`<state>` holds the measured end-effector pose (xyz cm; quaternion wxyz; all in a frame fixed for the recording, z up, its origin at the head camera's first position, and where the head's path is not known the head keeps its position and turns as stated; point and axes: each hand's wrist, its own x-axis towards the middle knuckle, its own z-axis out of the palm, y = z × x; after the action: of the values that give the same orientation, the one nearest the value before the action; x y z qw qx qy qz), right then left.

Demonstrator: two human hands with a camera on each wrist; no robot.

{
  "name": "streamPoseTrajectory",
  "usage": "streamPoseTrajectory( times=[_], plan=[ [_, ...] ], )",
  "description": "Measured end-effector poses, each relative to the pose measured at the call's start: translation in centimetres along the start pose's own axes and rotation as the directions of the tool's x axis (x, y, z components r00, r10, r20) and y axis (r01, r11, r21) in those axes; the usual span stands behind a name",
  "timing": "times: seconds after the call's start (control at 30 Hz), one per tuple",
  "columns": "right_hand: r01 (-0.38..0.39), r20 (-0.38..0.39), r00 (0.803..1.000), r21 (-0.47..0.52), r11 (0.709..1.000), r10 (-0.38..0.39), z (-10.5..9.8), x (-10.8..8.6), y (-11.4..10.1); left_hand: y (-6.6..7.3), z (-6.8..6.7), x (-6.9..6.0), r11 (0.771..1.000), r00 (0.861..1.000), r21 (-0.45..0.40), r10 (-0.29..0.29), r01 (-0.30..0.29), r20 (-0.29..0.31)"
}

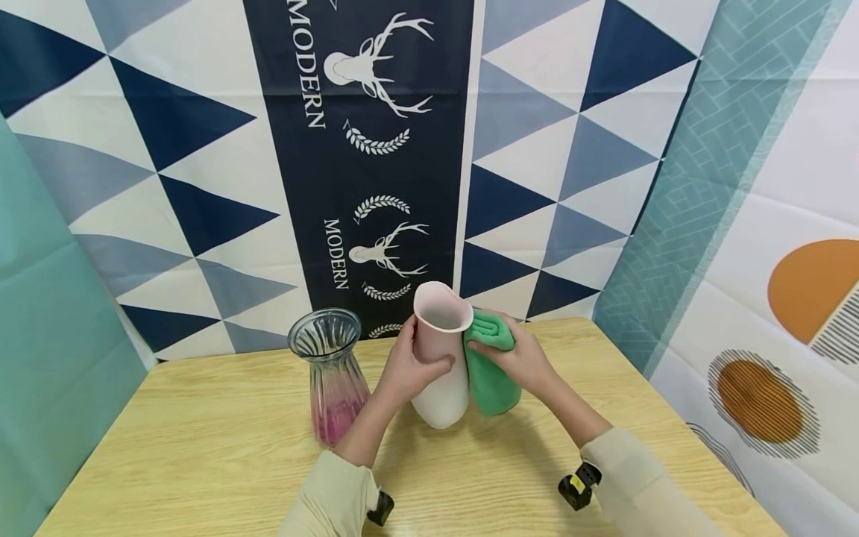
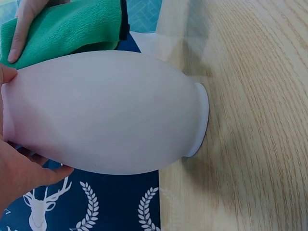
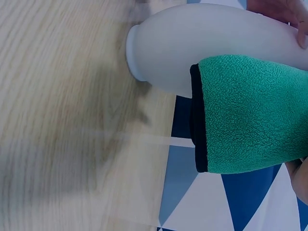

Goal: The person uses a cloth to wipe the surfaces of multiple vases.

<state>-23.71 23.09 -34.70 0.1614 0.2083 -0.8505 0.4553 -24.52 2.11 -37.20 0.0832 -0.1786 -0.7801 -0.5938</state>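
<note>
A vase [image 1: 439, 395], pink at its wavy mouth and white lower down, is at the middle of the table. My left hand [image 1: 411, 369] grips it round the upper part, thumb on the near side. A folded green cloth [image 1: 493, 380] with a dark edge hangs in my right hand [image 1: 526, 362], which pinches its top close to the vase's right side. In the left wrist view the vase's narrow white foot [image 2: 199, 120] is at the table surface; whether it touches the wood I cannot tell. The palm side of my right hand is hidden.
Left of the white vase stands a ribbed glass vase [image 1: 329, 373], blue-grey at the flared rim and pink below; my left forearm partly covers its lower right side. The wooden table [image 1: 221, 447] ends at a patterned backdrop [image 1: 376, 171], with curtains on both sides.
</note>
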Motion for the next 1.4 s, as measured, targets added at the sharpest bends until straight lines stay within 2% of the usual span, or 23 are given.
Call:
streamPoseTrajectory(
  times=[0.33,0.6,0.9,1.1,1.4],
  plan=[
    [0.005,0.014,1.000,-0.022,1.000,-0.005,0.2,0.3,-0.4,0.2,0.0,0.0,1.000,1.000,-0.017,-0.004,0.005,0.030],
    [-0.007,0.032,0.999,-0.032,0.999,0.008,0.3,0.1,0.1,0.3,0.1,-0.1,1.000,1.000,-0.010,0.028,-0.028,0.008],
    [-0.028,0.056,0.998,-0.067,0.997,0.032,0.4,-0.3,0.3,0.1,0.2,-0.2,0.999,0.999,0.035,0.024,-0.023,-0.042],
    [-0.002,0.064,0.998,-0.088,0.996,0.008,0.5,-0.5,0.8,0.0,0.3,-0.1,0.999,0.998,0.045,0.023,-0.020,-0.056],
    [-0.025,0.074,0.997,-0.087,0.996,0.031,0.8,-0.9,1.4,-0.2,0.3,-0.1,0.998,0.997,0.063,0.036,-0.032,-0.063]
  ],
)
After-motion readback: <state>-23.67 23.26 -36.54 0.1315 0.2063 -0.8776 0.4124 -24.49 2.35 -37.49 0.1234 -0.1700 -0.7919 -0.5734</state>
